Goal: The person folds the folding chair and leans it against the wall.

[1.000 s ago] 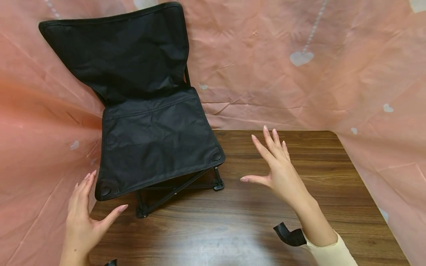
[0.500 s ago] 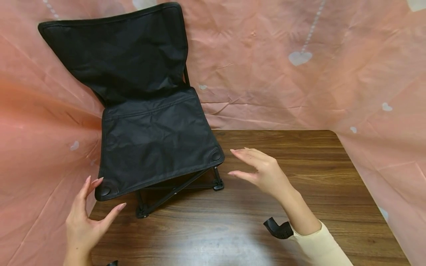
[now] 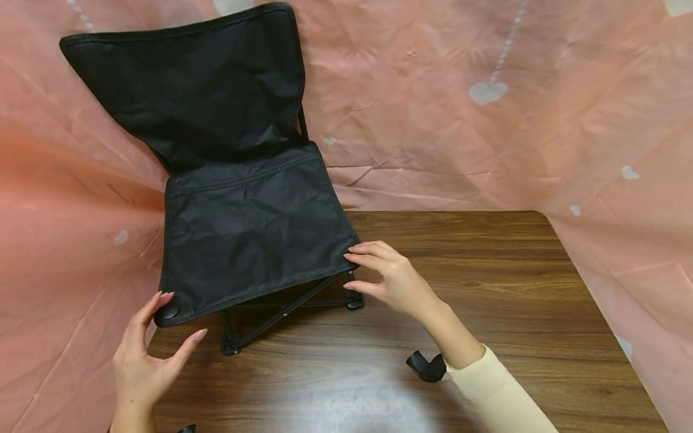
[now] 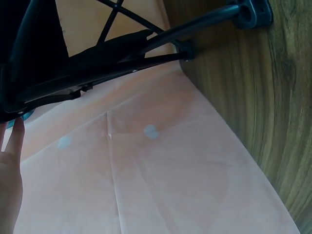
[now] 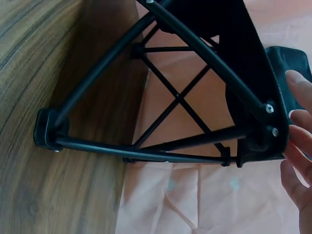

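Note:
A black folding chair (image 3: 243, 228) with a fabric seat and backrest stands unfolded at the left in the head view. At the seat's front left corner is my left hand (image 3: 142, 367), its fingertips over the edge and its thumb spread away below. My right hand (image 3: 395, 279) has come to the front right corner, fingers lying over the fabric, thumb apart beneath. From underneath, the right wrist view shows the tubular frame (image 5: 180, 100), with the fingers of my right hand (image 5: 301, 131) beside the corner. Only part of my left hand (image 4: 10, 180) shows in the left wrist view.
The chair's feet rest on a brown wood-grain surface (image 3: 487, 288). Pink cloth (image 3: 433, 120) with pale hearts hangs behind and along both sides, close to the chair's left. A black wrist mount (image 3: 428, 367) sits by my right cuff.
My right hand has moved left from beside the chair to the seat's front right corner. My left fingers have bent in over the left corner. The chair has stayed in place.

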The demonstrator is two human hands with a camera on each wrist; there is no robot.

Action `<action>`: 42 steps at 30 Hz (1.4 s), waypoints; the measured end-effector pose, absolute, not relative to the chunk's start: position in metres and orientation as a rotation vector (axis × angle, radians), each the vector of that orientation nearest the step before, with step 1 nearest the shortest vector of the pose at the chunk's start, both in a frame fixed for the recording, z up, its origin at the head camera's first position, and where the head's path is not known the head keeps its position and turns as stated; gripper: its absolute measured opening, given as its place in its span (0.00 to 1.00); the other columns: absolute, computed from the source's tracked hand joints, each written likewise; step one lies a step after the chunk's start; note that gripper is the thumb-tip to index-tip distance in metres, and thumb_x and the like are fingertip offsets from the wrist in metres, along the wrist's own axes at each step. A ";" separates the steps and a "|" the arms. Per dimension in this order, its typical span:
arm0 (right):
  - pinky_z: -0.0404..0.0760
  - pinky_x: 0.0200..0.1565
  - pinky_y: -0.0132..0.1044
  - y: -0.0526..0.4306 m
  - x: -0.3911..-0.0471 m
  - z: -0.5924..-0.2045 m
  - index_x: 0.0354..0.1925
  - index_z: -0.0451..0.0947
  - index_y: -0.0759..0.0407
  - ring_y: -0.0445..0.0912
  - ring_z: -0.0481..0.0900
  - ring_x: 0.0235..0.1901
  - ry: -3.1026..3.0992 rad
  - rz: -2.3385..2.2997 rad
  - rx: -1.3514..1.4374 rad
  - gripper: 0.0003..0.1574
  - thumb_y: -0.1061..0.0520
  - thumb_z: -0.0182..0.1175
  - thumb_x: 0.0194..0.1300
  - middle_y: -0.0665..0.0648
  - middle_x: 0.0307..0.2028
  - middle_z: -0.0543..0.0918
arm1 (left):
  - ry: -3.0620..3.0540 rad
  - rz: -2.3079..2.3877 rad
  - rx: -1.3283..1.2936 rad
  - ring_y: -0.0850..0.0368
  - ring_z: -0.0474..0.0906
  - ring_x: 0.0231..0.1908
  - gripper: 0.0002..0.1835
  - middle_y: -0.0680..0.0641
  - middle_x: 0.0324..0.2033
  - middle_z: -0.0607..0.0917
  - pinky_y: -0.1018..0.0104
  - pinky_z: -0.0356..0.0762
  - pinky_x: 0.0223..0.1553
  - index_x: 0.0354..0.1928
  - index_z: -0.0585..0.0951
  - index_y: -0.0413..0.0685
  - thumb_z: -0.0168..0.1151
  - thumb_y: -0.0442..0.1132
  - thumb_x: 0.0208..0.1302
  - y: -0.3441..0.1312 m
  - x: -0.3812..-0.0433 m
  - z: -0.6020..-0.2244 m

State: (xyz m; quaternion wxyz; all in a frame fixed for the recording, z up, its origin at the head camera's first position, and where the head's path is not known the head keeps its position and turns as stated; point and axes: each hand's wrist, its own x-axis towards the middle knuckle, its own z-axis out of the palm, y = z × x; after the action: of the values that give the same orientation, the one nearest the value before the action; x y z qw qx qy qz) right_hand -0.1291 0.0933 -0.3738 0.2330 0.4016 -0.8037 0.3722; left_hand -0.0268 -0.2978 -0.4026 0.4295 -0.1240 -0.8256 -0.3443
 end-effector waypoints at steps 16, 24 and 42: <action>0.81 0.58 0.39 0.088 -0.147 -0.383 0.50 0.84 0.61 0.53 0.80 0.56 -2.218 0.935 1.166 0.23 0.59 0.71 0.54 0.61 0.52 0.84 | -2.009 -0.831 -0.445 0.58 0.79 0.58 0.24 0.38 0.44 0.87 0.68 0.69 0.67 0.40 0.86 0.31 0.70 0.49 0.57 -0.302 -0.034 -0.391; 0.81 0.57 0.37 0.092 -0.155 -0.389 0.49 0.84 0.62 0.54 0.81 0.55 -2.137 0.959 1.259 0.24 0.61 0.73 0.51 0.61 0.51 0.84 | -2.017 -0.852 -0.524 0.57 0.80 0.57 0.21 0.38 0.43 0.87 0.82 0.73 0.58 0.38 0.87 0.30 0.70 0.46 0.57 -0.304 -0.033 -0.382; 0.82 0.55 0.34 0.093 -0.157 -0.390 0.49 0.84 0.62 0.53 0.79 0.57 -2.164 1.038 1.302 0.22 0.61 0.72 0.53 0.59 0.50 0.82 | -2.101 -0.871 -0.555 0.60 0.78 0.59 0.17 0.37 0.46 0.86 0.84 0.72 0.57 0.41 0.86 0.30 0.65 0.41 0.63 -0.319 -0.031 -0.387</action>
State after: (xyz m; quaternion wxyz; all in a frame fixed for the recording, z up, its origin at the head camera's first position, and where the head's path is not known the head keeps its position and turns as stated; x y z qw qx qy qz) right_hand -0.1565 0.0926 -0.3900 0.2039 0.4668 -0.7759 0.3721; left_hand -0.0306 -0.3188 -0.3874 0.3898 -0.2184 -0.8264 -0.3427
